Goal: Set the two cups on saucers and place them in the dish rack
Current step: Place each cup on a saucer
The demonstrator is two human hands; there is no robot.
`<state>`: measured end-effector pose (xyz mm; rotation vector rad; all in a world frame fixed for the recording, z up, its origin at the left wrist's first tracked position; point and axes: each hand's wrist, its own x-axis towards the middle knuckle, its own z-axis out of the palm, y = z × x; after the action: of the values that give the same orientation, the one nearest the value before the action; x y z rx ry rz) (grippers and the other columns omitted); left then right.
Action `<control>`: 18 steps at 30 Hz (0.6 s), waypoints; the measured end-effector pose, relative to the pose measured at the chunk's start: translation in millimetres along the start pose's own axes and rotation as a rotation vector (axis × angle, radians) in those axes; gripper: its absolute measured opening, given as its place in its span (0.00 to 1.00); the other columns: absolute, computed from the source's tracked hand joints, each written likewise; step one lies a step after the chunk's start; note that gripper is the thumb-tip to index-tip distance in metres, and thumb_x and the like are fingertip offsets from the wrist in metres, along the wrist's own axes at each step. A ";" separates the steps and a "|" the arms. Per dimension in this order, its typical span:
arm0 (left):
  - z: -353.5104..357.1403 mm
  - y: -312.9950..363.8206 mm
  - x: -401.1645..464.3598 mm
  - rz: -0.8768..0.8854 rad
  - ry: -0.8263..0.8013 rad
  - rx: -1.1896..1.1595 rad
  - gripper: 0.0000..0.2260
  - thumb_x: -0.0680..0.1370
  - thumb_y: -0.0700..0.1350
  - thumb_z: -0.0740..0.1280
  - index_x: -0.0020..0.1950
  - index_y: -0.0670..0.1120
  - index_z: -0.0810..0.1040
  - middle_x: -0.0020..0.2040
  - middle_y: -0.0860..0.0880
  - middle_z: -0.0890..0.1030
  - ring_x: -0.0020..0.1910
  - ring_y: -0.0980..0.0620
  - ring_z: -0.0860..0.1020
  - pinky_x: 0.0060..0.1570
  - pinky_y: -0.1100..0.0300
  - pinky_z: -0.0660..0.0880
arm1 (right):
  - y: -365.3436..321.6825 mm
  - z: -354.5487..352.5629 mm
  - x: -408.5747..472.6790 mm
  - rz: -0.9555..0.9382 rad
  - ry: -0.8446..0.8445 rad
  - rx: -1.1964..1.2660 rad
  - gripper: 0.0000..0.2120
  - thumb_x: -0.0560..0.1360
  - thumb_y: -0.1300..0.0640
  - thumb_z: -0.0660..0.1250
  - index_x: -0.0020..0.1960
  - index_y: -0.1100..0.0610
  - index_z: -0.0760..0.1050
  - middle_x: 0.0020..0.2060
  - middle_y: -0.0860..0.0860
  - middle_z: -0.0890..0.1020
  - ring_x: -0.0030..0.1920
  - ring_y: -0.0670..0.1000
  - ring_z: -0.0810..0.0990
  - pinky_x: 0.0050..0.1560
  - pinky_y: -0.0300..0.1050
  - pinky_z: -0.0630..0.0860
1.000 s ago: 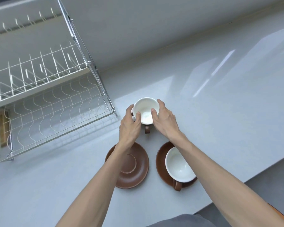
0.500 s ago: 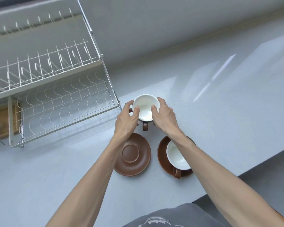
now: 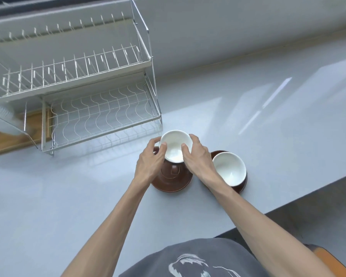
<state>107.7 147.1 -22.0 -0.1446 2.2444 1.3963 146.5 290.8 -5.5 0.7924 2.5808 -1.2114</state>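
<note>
A cup (image 3: 175, 145), white inside and brown outside, is held between my left hand (image 3: 151, 163) and my right hand (image 3: 198, 158) over the far part of a brown saucer (image 3: 173, 181). Its brown handle points toward me. I cannot tell whether the cup touches the saucer. To the right a second white cup (image 3: 229, 168) sits on another brown saucer (image 3: 242, 186), partly hidden by my right wrist. The wire dish rack (image 3: 100, 114) stands at the back left, its lower shelf bare.
A grey counter (image 3: 268, 126) runs to a wall behind. Its front edge (image 3: 308, 192) cuts diagonally at the right. A wooden board (image 3: 8, 136) lies under the rack's left side.
Both hands have carried the cup from the counter toward me, over the left saucer. The camera view has shifted, so the rack appears further right.
</note>
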 end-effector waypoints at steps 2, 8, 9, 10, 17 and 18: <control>-2.7 -7.8 -8.0 -0.007 -0.014 0.005 0.18 0.74 0.66 0.60 0.62 0.66 0.74 0.52 0.61 0.80 0.54 0.45 0.85 0.63 0.45 0.77 | 3.3 6.3 -8.6 0.020 -0.012 0.010 0.25 0.81 0.49 0.56 0.76 0.55 0.59 0.66 0.60 0.76 0.66 0.63 0.72 0.65 0.52 0.66; -5.6 -22.7 -21.8 -0.021 -0.029 -0.050 0.15 0.82 0.58 0.61 0.68 0.58 0.74 0.55 0.57 0.80 0.48 0.48 0.85 0.56 0.47 0.82 | 10.9 20.7 -25.3 0.052 -0.026 0.021 0.25 0.81 0.49 0.57 0.76 0.55 0.59 0.65 0.60 0.76 0.67 0.62 0.72 0.65 0.51 0.67; -6.2 -24.0 -23.4 -0.019 -0.033 -0.053 0.16 0.82 0.58 0.61 0.68 0.57 0.74 0.53 0.60 0.78 0.48 0.48 0.85 0.56 0.47 0.82 | 11.5 22.5 -26.6 0.058 -0.029 0.022 0.25 0.81 0.49 0.56 0.76 0.55 0.59 0.66 0.60 0.76 0.67 0.62 0.72 0.65 0.51 0.66; -6.9 -25.6 -24.5 -0.021 -0.036 -0.054 0.16 0.82 0.57 0.61 0.68 0.57 0.74 0.52 0.61 0.77 0.47 0.48 0.85 0.56 0.47 0.82 | 11.8 24.2 -27.6 0.062 -0.030 0.023 0.25 0.81 0.49 0.56 0.76 0.54 0.59 0.66 0.60 0.76 0.67 0.62 0.72 0.66 0.51 0.66; -13.2 -32.9 -27.3 -0.040 -0.056 -0.047 0.17 0.82 0.57 0.61 0.70 0.55 0.73 0.51 0.61 0.76 0.48 0.54 0.82 0.55 0.49 0.82 | 12.7 35.6 -32.8 0.061 -0.020 0.030 0.23 0.81 0.51 0.57 0.75 0.53 0.61 0.63 0.60 0.78 0.64 0.62 0.74 0.63 0.50 0.69; -13.6 -33.8 -26.9 -0.042 -0.060 -0.046 0.17 0.82 0.57 0.61 0.70 0.56 0.73 0.52 0.61 0.76 0.48 0.53 0.83 0.56 0.48 0.82 | 12.4 36.2 -32.8 0.056 -0.013 0.032 0.23 0.81 0.51 0.57 0.75 0.53 0.61 0.62 0.59 0.78 0.64 0.62 0.75 0.62 0.50 0.69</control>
<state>137.8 114.9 -32.4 -0.1626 2.1494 1.4116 178.6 257.1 -24.9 0.8549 2.5172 -1.2403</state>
